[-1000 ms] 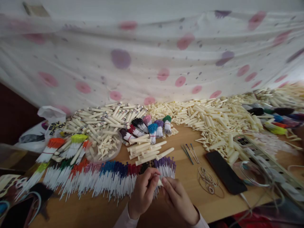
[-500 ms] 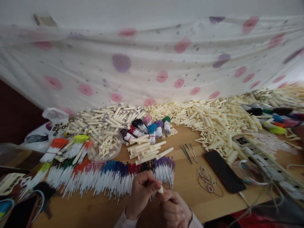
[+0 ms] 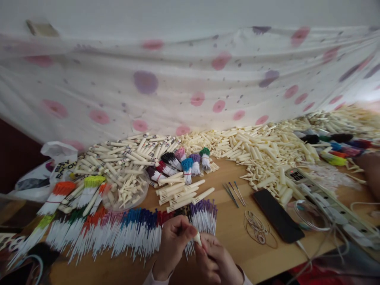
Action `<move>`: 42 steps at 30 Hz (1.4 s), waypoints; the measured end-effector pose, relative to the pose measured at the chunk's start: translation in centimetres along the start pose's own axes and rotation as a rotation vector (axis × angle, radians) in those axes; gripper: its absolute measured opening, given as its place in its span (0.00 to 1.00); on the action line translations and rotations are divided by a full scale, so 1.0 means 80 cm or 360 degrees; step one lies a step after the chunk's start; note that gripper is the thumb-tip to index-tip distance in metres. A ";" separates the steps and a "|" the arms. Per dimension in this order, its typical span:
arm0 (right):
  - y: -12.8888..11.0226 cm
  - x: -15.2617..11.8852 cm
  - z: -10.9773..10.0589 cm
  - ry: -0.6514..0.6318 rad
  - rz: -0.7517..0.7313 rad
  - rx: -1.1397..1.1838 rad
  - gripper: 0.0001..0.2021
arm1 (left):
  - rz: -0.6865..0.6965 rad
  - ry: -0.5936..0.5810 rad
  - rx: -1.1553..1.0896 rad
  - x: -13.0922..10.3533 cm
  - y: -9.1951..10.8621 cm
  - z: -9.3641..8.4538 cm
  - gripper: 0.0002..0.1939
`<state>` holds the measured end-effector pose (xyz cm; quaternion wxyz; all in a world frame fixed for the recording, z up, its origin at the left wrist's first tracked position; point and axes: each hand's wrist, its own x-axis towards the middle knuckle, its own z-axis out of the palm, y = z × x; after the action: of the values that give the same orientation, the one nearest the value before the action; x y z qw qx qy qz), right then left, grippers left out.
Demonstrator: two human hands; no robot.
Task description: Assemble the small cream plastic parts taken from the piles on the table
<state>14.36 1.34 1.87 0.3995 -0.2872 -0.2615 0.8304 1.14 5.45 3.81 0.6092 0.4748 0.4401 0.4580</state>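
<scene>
My left hand [image 3: 175, 244] is closed, thumb and forefinger pinching a small cream plastic pen part [image 3: 198, 238]. My right hand [image 3: 215, 259] is closed against the lower side of that same part, its fingers curled; whatever else lies inside them is hidden. Both hands are together over the front edge of the table. Just behind them lies a long row of thin white pen refills [image 3: 139, 233] with coloured ends. Beyond the row are several cream pen barrels [image 3: 181, 194] with slots.
Cream barrels and cones [image 3: 261, 146] are heaped along the curtain. A clear bowl [image 3: 147, 189] holds small cones. Rubber bands [image 3: 257, 229], thin rods [image 3: 236, 193], a black phone [image 3: 278, 215] and a power strip [image 3: 332, 209] lie to the right. Another person's hand [image 3: 371, 170] shows at the right edge.
The view has shifted slightly, so the table's things sit further left. Both my hands stay together on the cream part, which is tilted differently. Another person's hand shows more at the right edge.
</scene>
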 end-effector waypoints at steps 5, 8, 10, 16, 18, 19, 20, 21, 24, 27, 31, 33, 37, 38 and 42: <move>-0.001 0.011 0.005 0.0370 -0.0362 -0.0409 0.25 | -0.0144 -0.0168 0.0057 0.003 -0.007 0.000 0.28; -0.016 0.002 0.002 0.0415 -0.0513 -0.1105 0.22 | -0.0059 -0.0161 0.0222 0.002 -0.005 -0.005 0.23; -0.034 -0.009 -0.002 0.0428 -0.0537 -0.1492 0.20 | -0.0010 -0.0202 0.0346 0.003 -0.002 -0.011 0.23; -0.074 -0.026 -0.002 0.0297 -0.0593 -0.2252 0.10 | 0.0197 -0.0791 0.0962 0.007 0.017 -0.021 0.19; -0.077 -0.025 -0.001 0.0141 -0.0567 -0.2387 0.12 | 0.0193 -0.0899 0.1043 0.006 0.024 -0.022 0.19; -0.077 -0.024 0.000 0.0085 -0.0577 -0.2423 0.12 | 0.0189 -0.0930 0.1060 0.005 0.027 -0.022 0.19; -0.077 -0.024 0.001 0.0032 -0.0594 -0.2452 0.12 | 0.0192 -0.0966 0.1056 0.005 0.029 -0.023 0.19; -0.077 -0.024 0.001 -0.0020 -0.0614 -0.2479 0.12 | 0.0200 -0.1013 0.1028 0.004 0.030 -0.024 0.19; -0.074 -0.027 0.004 -0.0187 -0.0664 -0.2502 0.11 | 0.0217 -0.1181 0.0865 0.005 0.030 -0.027 0.20; -0.068 -0.031 0.008 -0.0083 -0.0622 -0.2399 0.14 | 0.0232 -0.1198 0.0793 0.008 0.030 -0.024 0.21; -0.059 -0.036 0.011 0.0184 -0.0590 -0.2330 0.15 | 0.0198 -0.1108 0.0798 0.008 0.033 -0.016 0.19; -0.055 -0.037 0.011 0.0220 -0.0661 -0.2339 0.15 | 0.0179 -0.1102 0.0844 0.005 0.034 -0.015 0.19; -0.051 -0.038 0.009 0.0248 -0.0672 -0.2333 0.15 | 0.0238 -0.1086 0.1007 0.000 0.031 -0.015 0.19; -0.050 -0.038 0.008 0.0252 -0.0651 -0.2333 0.15 | 0.0261 -0.1074 0.1073 0.000 0.031 -0.016 0.19; -0.048 -0.036 0.005 0.0286 -0.0609 -0.2302 0.16 | 0.0354 -0.1048 0.1368 -0.001 0.030 -0.015 0.17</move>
<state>17.55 1.00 5.52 0.2684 -0.4940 -0.7534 0.3410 -0.41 5.88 5.98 0.4139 0.8425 0.3209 0.1260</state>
